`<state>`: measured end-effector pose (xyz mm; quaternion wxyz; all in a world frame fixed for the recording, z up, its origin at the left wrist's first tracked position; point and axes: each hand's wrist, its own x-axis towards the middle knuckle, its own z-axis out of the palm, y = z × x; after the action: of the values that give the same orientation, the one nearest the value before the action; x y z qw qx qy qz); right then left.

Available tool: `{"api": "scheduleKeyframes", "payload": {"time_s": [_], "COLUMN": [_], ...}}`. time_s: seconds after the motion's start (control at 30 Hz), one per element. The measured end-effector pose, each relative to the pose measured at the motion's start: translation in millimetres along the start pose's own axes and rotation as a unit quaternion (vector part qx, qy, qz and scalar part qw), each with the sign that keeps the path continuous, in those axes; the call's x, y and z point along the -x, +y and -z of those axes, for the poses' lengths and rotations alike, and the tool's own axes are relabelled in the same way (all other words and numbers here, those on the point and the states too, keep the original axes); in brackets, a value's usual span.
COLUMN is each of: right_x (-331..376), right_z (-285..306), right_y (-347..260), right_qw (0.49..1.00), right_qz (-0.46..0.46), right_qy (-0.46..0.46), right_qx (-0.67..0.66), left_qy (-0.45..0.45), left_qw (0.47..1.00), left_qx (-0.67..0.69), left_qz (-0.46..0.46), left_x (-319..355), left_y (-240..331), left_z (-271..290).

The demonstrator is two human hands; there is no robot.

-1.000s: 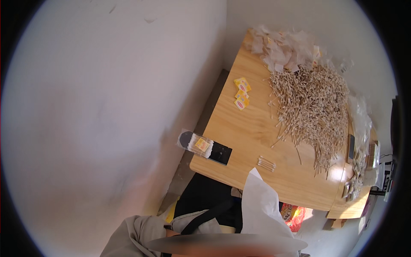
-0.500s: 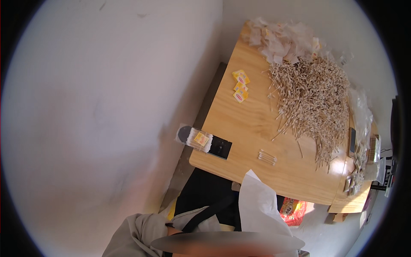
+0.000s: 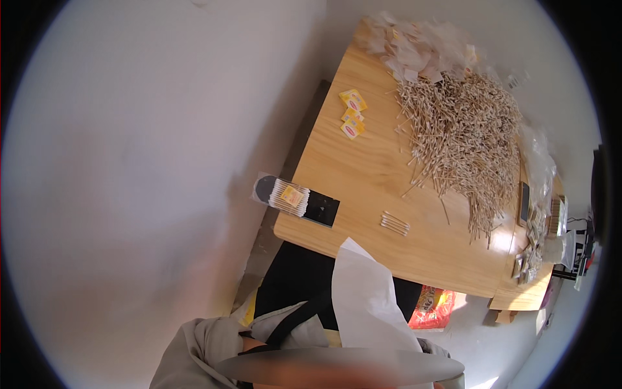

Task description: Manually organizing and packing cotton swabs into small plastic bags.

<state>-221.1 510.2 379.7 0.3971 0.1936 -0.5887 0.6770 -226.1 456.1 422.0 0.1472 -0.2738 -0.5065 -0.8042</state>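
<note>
Neither of my hands shows. Only a grey sleeve [image 3: 191, 353] comes in at the lower left, and a blurred patch covers the lower middle. A white sheet [image 3: 366, 288], of paper or thin plastic, stands up before my body; what holds it is hidden. On the table's near left corner, a black board [image 3: 322, 209] juts past the edge. A clear bag of cotton swabs [image 3: 280, 196] with a yellow card [image 3: 291, 196] lies over its outer end. Several loose cotton swabs [image 3: 394, 223] lie side by side to the right of the board.
On the wooden table [image 3: 363, 165] a large heap of cotton swabs [image 3: 463, 136] fills the right. Crumpled clear bags [image 3: 421, 48] lie at the far end. Several yellow cards [image 3: 353, 115] sit left of the heap. A wall [image 3: 149, 162] rises on the left; a red bag [image 3: 434, 308] is below.
The whole view has shifted, so the table and everything on it appear slightly further left and higher. The white sheet has also shifted left in the picture. Nothing on the table has visibly moved.
</note>
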Motion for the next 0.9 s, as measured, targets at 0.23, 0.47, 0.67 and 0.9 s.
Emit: {"api": "scheduleKeyframes", "payload": {"time_s": [0.23, 0.47, 0.67, 0.9], "right_x": [-1, -7, -13, -19], "right_z": [-5, -8, -3, 1], "right_y": [0, -6, -12, -17], "right_qw": [1.000, 1.000, 0.999, 0.997], "right_qz": [0.003, 0.014, 0.026, 0.046], "right_qy": [-0.006, -0.023, -0.037, -0.063], "right_qx": [0.000, 0.003, 0.013, 0.020], "left_qy": [0.091, 0.073, 0.206, 0.163], "left_qw": [0.992, 0.988, 0.895, 0.968], "left_qx": [-0.048, -0.072, -0.368, 0.061], "left_qz": [-0.073, -0.112, -0.148, -0.182], "left_x": [3, 13, 31, 0], "left_y": [-11, -7, -13, -17], "left_z": [-14, -4, -28, -13]}}
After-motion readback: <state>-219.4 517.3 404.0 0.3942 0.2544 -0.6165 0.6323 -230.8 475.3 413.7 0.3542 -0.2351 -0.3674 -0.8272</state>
